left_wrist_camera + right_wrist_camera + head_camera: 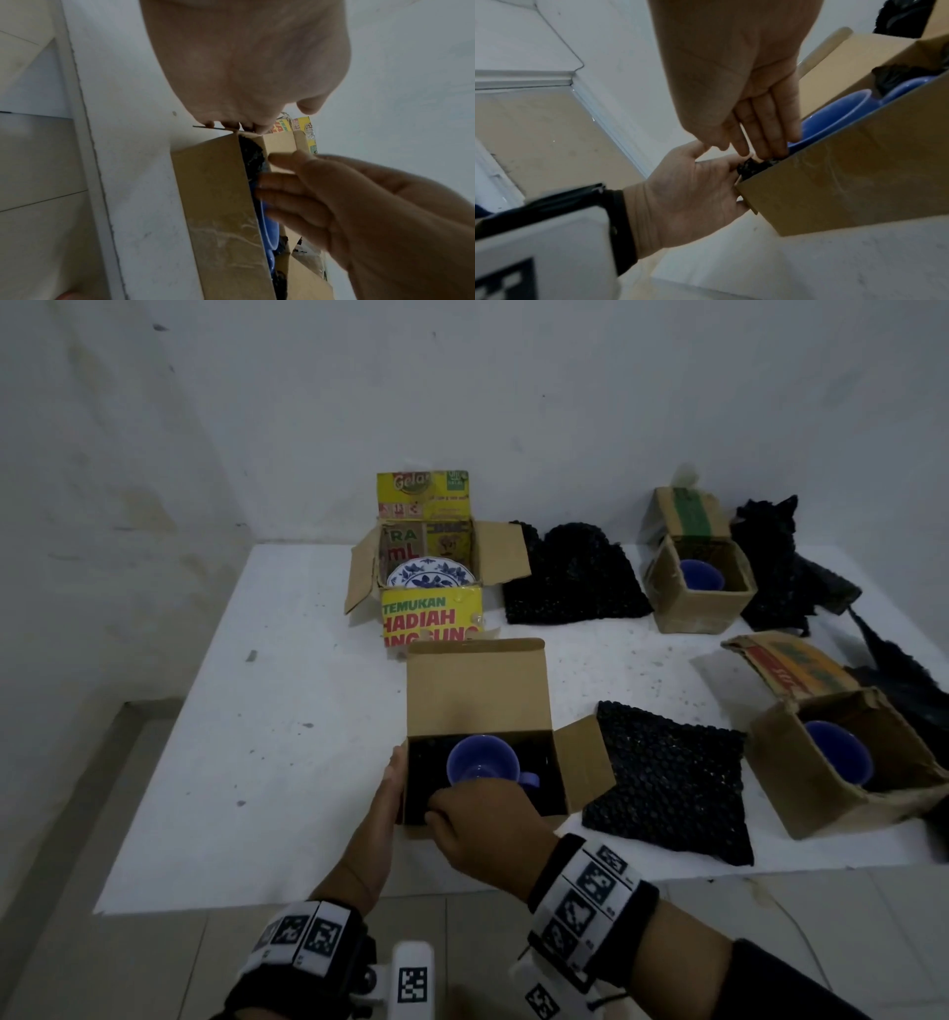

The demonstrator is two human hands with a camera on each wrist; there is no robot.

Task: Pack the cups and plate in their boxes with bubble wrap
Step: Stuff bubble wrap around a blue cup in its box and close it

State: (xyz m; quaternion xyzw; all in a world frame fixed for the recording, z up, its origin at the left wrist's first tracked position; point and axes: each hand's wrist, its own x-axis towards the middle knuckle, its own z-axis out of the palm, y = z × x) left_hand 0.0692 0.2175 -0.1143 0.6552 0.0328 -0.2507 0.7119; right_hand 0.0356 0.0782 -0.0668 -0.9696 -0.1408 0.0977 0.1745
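A person's left hand is lying flat, fingers straight, against the left wall of an open cardboard box at the near edge of a white tabletop. The right hand is reaching over the box's near rim, its fingers pressing down on black bubble wrap that is lining the inside; whether they are pinching it cannot be told. A blue cup is sitting in that wrap, handle pointing to 3 o'clock. The box's tall back flap is standing upright at 12 o'clock, and its right flap is hanging open over a loose sheet of bubble wrap lying at 3 o'clock. Farther to 3 o'clock, a second box is holding another blue cup. At 12 o'clock, a yellow printed box is holding a blue-and-white plate. At about 1 o'clock, a bubble wrap heap is lying beside a third box with a cup inside. More dark wrap is piling up at the far right edge.
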